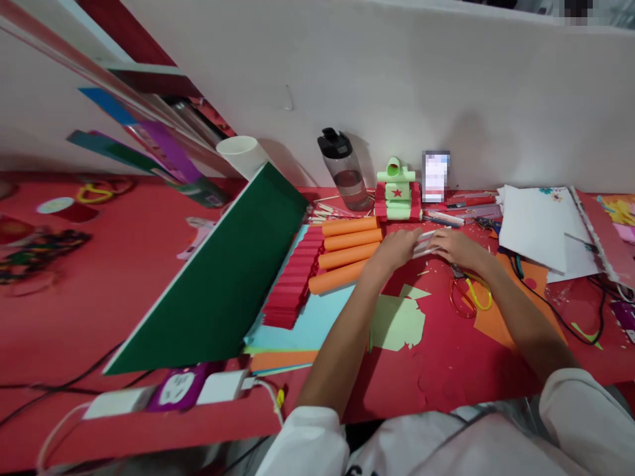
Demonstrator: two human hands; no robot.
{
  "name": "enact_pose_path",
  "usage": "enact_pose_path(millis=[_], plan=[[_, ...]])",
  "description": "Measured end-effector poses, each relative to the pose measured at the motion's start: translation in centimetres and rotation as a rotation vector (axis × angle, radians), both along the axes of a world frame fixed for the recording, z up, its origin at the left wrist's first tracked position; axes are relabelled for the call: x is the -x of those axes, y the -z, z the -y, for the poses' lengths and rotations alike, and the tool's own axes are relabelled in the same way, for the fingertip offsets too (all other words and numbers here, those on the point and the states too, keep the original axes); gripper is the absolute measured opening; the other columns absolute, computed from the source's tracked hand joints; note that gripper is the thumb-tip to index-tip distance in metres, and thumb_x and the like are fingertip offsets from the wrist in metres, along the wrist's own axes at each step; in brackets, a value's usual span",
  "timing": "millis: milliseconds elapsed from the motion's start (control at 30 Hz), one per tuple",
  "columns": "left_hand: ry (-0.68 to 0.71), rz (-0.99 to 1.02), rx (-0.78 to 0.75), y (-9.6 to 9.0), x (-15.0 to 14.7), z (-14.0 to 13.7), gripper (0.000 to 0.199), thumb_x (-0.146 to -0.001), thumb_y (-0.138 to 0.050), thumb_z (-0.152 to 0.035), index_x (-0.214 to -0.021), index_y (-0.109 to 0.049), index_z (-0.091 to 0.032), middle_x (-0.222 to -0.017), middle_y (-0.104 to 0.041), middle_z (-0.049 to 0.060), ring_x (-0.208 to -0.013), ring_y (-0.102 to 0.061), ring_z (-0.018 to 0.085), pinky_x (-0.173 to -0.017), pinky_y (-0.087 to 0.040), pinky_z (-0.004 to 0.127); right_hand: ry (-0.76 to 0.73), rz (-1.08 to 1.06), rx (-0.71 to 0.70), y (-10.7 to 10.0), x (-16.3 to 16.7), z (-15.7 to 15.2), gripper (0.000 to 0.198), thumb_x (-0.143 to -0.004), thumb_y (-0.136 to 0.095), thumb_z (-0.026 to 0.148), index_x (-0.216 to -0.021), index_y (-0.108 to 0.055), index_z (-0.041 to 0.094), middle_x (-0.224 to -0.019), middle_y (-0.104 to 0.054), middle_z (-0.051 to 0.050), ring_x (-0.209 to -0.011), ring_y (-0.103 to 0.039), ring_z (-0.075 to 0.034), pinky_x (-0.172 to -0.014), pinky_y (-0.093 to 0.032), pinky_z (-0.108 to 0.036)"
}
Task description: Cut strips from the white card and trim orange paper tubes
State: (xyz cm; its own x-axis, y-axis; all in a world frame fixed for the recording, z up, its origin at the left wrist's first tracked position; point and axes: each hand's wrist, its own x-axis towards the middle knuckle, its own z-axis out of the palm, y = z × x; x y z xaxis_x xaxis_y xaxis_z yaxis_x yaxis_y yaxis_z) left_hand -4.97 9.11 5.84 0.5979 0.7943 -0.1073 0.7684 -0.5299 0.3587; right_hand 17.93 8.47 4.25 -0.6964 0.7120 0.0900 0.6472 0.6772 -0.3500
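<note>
Apparently, your left hand [403,247] and right hand [457,247] hold white strips [423,245] right of centre. Scissors [459,273] lie just below.

The phone's screen [436,177] is blurred into blocks, unreadable. The left hand [401,246] and right hand [459,248] hide parts of the white strip [423,245]. The bottom edge crops the shirt [426,443]; the left edge, a dark patterned bundle [40,258].

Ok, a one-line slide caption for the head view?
Left hand and right hand hold a white piece at a red table, near four orange rolls and scissors.
</note>
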Motion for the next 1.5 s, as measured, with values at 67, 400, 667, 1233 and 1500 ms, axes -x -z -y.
enact_pose_path(millis=[67, 400, 667, 1233, 1500], plan=[[0.013, 0.046, 0.014, 0.2, 0.2, -0.1, 0.038, -0.105, -0.049, -0.033, -0.14, -0.056, -0.02, -0.119, -0.076, 0.017, -0.112, -0.071, 0.032, -0.092, -0.053, 0.04, 0.001, -0.013, -0.048, 0.3, 1.0, -0.3, 0.022, -0.104, -0.055, 0.016, -0.113, -0.074, 0.018, -0.122, -0.07, -0.015, -0.114, -0.065, -0.028, -0.102, -0.053, -0.045], [0.04, 0.188, 0.137, 0.6, 1.4, -0.5, 0.059, -0.108, -0.045, -0.051, -0.158, -0.036, -0.021, -0.129, -0.073, 0.015, -0.11, -0.072, 0.031, -0.09, -0.053, 0.037, 0.101, 0.006, -0.149, 1.6, 2.1, -1.4, 0.023, -0.1, -0.066, 0.022, -0.122, -0.072, 0.018, -0.129, -0.068, -0.017, -0.121, -0.06, -0.033, -0.109, -0.05, -0.051], [-0.035, 0.08, 0.129, -1.0, 2.7, -0.5, 0.039, -0.104, -0.04, -0.026, -0.138, -0.058, -0.019, -0.109, -0.075, 0.011, -0.091, -0.07, 0.025, -0.078, -0.049, 0.033, 0.046, -0.005, -0.048, 0.8, 0.0, -2.6, 0.014, -0.097, -0.07, 0.017, -0.106, -0.078, 0.023, -0.115, -0.077, -0.009, -0.125, -0.064, -0.031, -0.115, -0.045, -0.054], [-0.082, -0.204, 0.054, -1.9, 2.0, 0.2, 0.046, -0.108, -0.041, -0.024, -0.149, -0.06, -0.026, -0.135, -0.075, 0.013, -0.118, -0.073, 0.033, -0.093, -0.055, 0.042, 0.274, -0.04, -0.023, 1.8, -0.9, -2.5, 0.029, -0.096, -0.075, 0.022, -0.125, -0.07, 0.021, -0.145, -0.067, -0.014, -0.136, -0.06, -0.033, -0.114, -0.048, -0.048], [-0.016, -0.283, 0.007, -0.4, 1.8, 0.3, 0.058, -0.107, -0.034, -0.014, -0.163, -0.044, -0.026, -0.124, -0.075, 0.016, -0.107, -0.075, 0.031, -0.089, -0.056, 0.039, 0.261, -0.044, 0.049, 2.0, -0.7, -2.8, 0.011, -0.099, -0.068, 0.019, -0.108, -0.073, 0.021, -0.112, -0.075, -0.01, -0.106, -0.067, -0.027, -0.091, -0.05, -0.038]])
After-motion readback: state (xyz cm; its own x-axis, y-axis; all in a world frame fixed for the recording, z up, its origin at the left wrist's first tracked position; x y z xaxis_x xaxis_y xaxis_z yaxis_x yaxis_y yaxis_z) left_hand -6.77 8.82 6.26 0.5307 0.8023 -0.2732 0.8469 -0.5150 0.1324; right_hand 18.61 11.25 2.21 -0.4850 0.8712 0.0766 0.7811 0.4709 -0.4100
